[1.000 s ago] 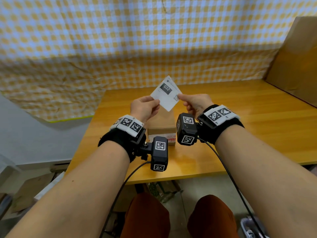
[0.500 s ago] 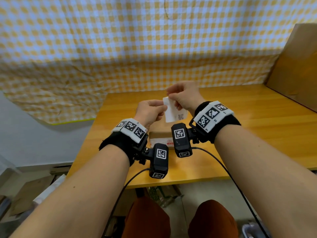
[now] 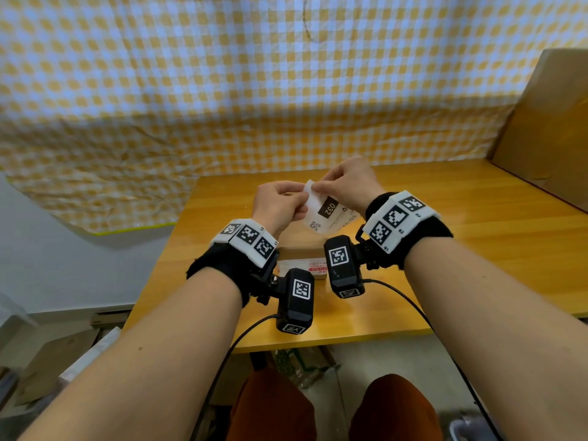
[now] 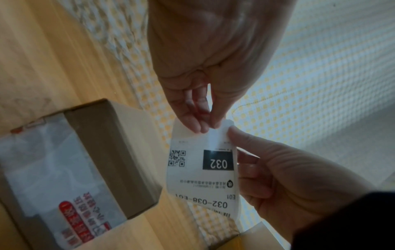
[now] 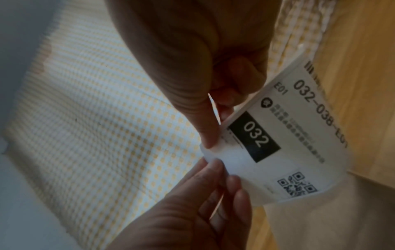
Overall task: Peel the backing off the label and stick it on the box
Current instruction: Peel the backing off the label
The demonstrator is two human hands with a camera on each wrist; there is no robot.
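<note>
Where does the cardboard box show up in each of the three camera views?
Head: cardboard box sits centre, on the table below the label, between the wrists.
Left wrist: lower left, left of the label.
Right wrist: lower right corner, blurred, beneath the label.
Shared landmark: the label's black 032 patch.

label tilting down from upright, print now facing the person | right hand shifting from side edge to top corner | left hand pinching beside it

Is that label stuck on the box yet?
No. Both hands pinch the label in the air above the box; whether its backing is off, I cannot tell.
</note>
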